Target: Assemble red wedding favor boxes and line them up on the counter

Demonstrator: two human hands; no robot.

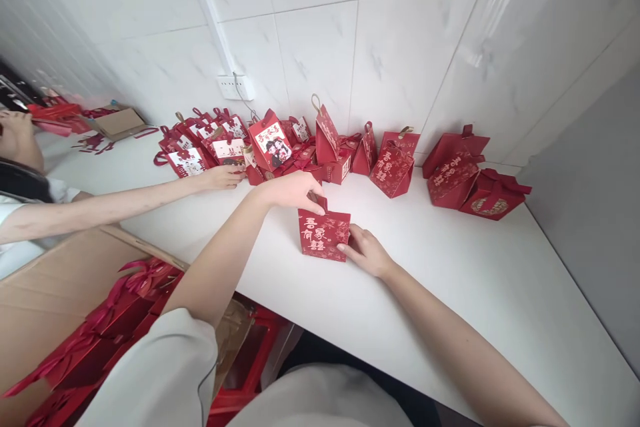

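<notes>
A small red gift box [324, 234] with gold characters stands on the white table [450, 280] in front of me. My left hand [293, 190] pinches the box's top flap from the left. My right hand [364, 250] presses its fingers against the box's lower right side. Along the tiled wall behind it stand several finished red gift boxes [393, 167], some with ribbon handles.
A co-worker's hand [223, 177] reaches from the left to the boxes near the wall. A cardboard box of red ribbons [100, 320] sits low at my left. Another open carton [117, 123] lies far left. A grey panel [590, 213] bounds the table's right side.
</notes>
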